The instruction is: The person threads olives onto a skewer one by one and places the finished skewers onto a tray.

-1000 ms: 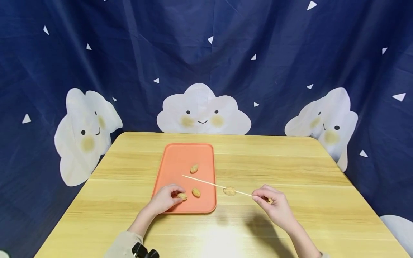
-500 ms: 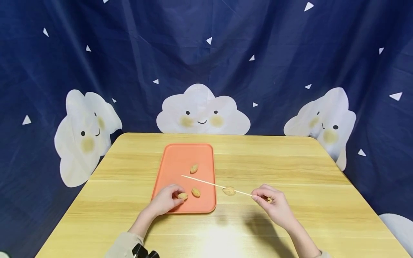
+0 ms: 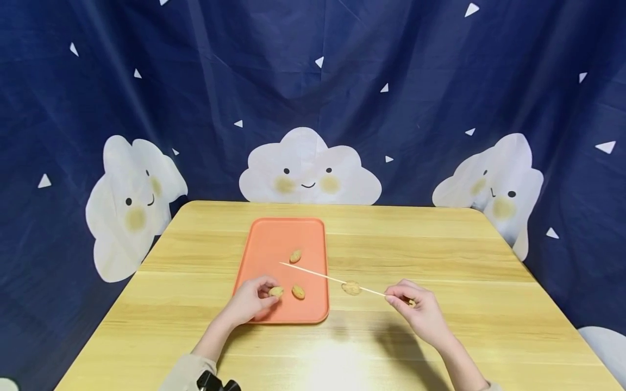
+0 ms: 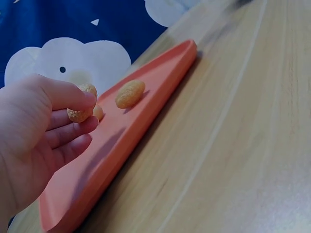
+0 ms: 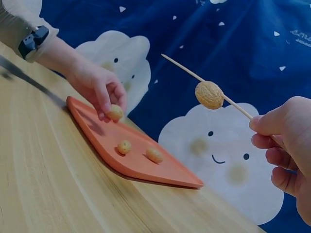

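Observation:
My left hand (image 3: pixel 250 300) pinches a golden-brown, wrinkled oval ball (image 4: pixel 77 115) between thumb and fingers. In the left wrist view it is held above the orange tray (image 3: pixel 279 236), over the near left part. Two similar balls lie on the tray: a nearer ball (image 3: pixel 298 292) beside the left hand and a farther ball (image 3: pixel 295 256). My right hand (image 3: pixel 418 312) grips a thin wooden skewer (image 3: pixel 313 273) near its blunt end. One ball (image 5: pixel 210 94) is threaded on the skewer partway along. The bare pointed end reaches left, overlapping the tray in the head view.
The wooden table (image 3: pixel 440 250) extends on both sides of the tray. A dark blue curtain (image 3: pixel 415 49) with white clouds hangs behind the table's far edge. A black strap device (image 5: pixel 34 41) sits on the left wrist, over a beige sleeve.
The left hand's ball has come up slightly from the tray. The right hand and skewer have shifted very little, and the two balls on the tray stay put.

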Demonstrator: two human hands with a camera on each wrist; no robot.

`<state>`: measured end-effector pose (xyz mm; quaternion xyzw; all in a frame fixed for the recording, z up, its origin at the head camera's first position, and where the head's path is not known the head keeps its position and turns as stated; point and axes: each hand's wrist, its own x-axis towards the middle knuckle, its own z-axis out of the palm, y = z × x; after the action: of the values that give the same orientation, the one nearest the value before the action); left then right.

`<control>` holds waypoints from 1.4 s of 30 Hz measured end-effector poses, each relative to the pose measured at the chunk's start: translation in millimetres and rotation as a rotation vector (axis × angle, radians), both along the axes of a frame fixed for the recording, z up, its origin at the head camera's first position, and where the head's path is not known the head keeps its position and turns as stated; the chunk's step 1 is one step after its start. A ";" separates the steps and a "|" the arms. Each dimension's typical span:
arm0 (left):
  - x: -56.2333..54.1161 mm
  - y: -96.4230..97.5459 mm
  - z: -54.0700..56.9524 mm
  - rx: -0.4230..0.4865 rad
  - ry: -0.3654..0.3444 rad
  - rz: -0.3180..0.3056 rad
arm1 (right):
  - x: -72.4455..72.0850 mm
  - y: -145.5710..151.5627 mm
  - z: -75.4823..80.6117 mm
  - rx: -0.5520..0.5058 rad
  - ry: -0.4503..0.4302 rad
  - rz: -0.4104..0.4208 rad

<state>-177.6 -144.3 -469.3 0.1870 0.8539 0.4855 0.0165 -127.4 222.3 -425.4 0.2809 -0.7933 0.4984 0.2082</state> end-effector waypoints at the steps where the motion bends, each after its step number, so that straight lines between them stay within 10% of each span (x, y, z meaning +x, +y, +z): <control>1: 0.2 -0.4 1.4 0.018 -0.010 0.001 | 0.5 0.8 0.8 0.004 0.001 -0.005; 42: 10.4 14.5 53.9 0.264 0.108 -0.108 | 9.3 32.1 -8.1 0.063 -0.025 0.009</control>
<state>-167.1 -129.8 -415.4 0.2588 0.7709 0.5813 -0.0280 -118.1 254.4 -433.5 0.2845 -0.8099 0.4775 0.1870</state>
